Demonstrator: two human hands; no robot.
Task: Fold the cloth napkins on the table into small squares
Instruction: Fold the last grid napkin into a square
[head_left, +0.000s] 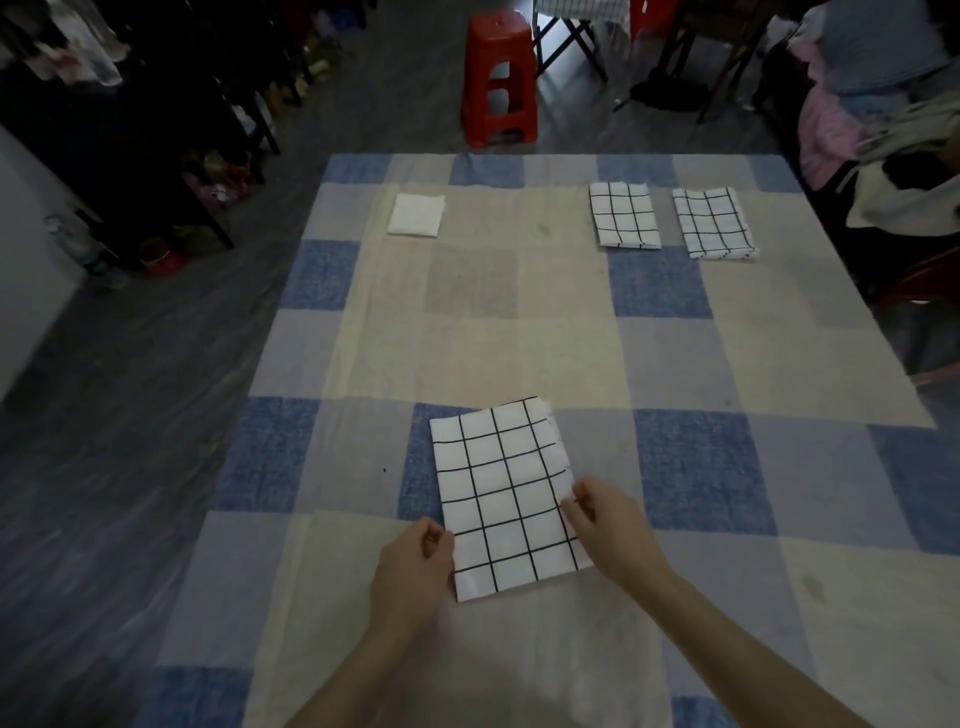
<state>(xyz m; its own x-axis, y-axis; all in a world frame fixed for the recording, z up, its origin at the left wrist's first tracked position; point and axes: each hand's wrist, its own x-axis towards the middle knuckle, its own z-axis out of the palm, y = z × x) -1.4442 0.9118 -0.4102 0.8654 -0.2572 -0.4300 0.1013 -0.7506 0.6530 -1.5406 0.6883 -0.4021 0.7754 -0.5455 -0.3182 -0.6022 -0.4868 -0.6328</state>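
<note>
On the checked tablecloth (691, 358), near the front edge, lies a folded grid-patterned napkin (506, 493). The left hand (413, 569) pinches its left edge, the right hand (608, 525) its right edge. Farther off lie a white folded napkin (417, 215) and two grid-patterned folded napkins (623, 214) (712, 223).

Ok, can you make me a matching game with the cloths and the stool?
Things:
1. plain white napkin
2. big checked napkin
3. stool
4. two small checked napkins

Places or colours:
A. red, on the floor beyond the table
B. far right of the table
C. far left of the table
D. near edge, between both hands

Pairs: 1-C, 2-D, 3-A, 4-B
</note>
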